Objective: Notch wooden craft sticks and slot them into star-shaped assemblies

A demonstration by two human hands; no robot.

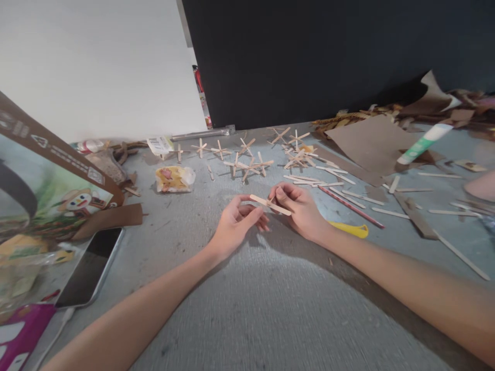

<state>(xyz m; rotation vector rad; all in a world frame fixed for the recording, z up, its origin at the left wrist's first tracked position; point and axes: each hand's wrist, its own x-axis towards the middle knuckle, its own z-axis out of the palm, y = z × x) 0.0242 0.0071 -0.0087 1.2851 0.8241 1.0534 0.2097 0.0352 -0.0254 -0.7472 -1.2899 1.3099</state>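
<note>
Above the grey tabletop, my hands hold a small cross of wooden craft sticks [280, 208], one stick lying across another. My right hand [297, 206] pinches it between thumb and fingers at the crossing stick, which the fingers partly hide. At the other end, my left hand [235, 221] curls loosely round it, the index finger against the long stick's tip and the thumb beneath. Beyond my hands stand several star-shaped pieces made of crossed craft sticks [249, 167]. Loose craft sticks [305, 180] lie just past my right hand.
A red pencil [351, 207] and a yellow tool [350, 229] lie by my right forearm. Further right are a green-white tube [425, 144] and cardboard [367, 144]. On the left are a phone [91, 268], a printed bag [58, 175] and a small yellow packet [175, 179].
</note>
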